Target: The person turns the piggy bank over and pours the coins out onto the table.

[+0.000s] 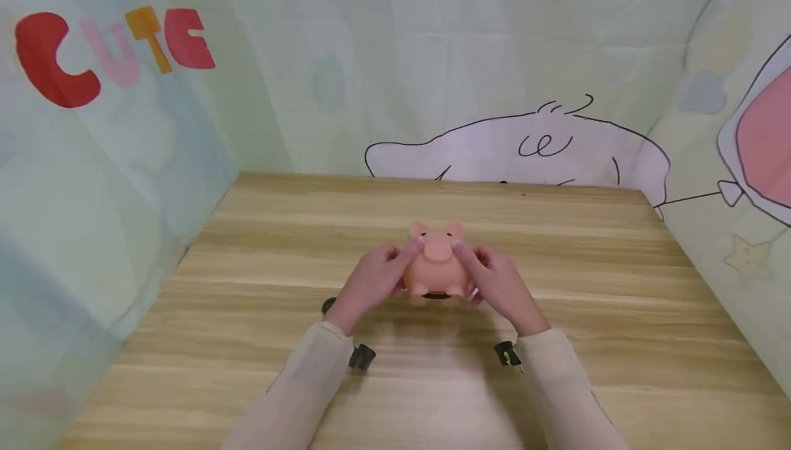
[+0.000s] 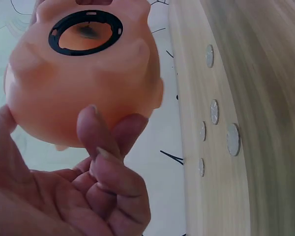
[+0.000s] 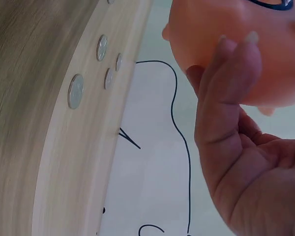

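Observation:
A pink piggy bank (image 1: 437, 277) faces me with its snout forward, held up over the wooden table. My left hand (image 1: 378, 277) grips one side of it, thumb on the face beside the snout. On the other side my right hand (image 1: 499, 284) holds it the same way, fingers around its flank. From below, the left wrist view shows a round hole in the belly with a black ring (image 2: 55, 38) around it. Several silver coins lie on the table, among them a larger coin (image 2: 233, 139); the head view does not show them.
The wooden table (image 1: 247, 340) reaches back to a printed cloth (image 1: 402, 79) that hangs along the rear and both sides. Black wrist-camera parts (image 1: 362, 356) stick out beneath the cuffs. In the right wrist view, a coin (image 3: 75, 91) lies flat on the tabletop.

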`<act>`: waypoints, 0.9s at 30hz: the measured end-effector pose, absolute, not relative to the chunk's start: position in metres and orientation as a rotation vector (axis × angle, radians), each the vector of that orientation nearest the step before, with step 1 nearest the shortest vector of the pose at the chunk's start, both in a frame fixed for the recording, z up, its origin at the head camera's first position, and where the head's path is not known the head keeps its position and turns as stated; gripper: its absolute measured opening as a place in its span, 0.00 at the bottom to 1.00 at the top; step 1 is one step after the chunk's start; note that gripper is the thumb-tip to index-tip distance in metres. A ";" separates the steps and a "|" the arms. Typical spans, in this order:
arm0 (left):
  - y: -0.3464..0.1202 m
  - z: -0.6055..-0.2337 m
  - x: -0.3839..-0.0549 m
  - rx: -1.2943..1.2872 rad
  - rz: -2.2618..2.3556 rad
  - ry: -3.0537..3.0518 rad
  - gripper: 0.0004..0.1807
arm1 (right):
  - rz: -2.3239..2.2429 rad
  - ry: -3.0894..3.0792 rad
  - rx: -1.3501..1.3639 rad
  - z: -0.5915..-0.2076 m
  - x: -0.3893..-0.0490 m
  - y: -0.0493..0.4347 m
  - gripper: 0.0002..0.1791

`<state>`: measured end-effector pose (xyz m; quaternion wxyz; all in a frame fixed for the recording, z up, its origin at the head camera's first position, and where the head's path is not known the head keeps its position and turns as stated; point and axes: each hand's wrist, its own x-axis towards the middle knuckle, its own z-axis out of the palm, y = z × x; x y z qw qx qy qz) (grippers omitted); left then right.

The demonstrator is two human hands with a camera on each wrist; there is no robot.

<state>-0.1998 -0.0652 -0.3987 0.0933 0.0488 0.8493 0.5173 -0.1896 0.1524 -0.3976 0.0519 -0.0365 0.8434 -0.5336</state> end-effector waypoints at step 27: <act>-0.071 -0.395 -0.200 0.273 1.601 2.450 0.40 | -1.698 2.439 -0.256 -0.399 -0.192 0.155 0.38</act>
